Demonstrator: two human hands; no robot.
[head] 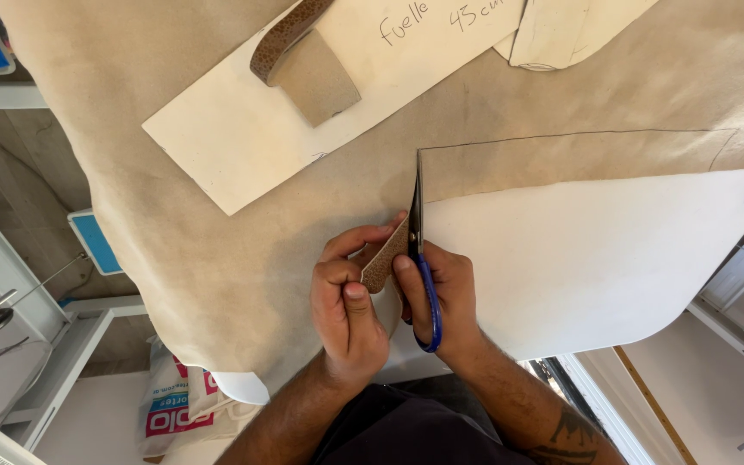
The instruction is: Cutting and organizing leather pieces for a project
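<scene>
A large beige leather hide [174, 215] lies suede side up over a white table [596, 258]. My right hand [445, 297] grips blue-handled scissors [419, 258], whose dark blades point away from me into a cut in the hide, along a drawn pencil line [561, 136]. My left hand [346, 301] pinches the turned-up edge of the hide [382, 263] just left of the blades, showing its brown grained side.
A long white card pattern [243, 129] lies on the hide further away, with a curled brown leather strip [303, 60] on it. Another pale pattern piece [561, 30] lies at the far right. A white plastic bag [174, 413] and white shelving [53, 362] stand on the left below the table.
</scene>
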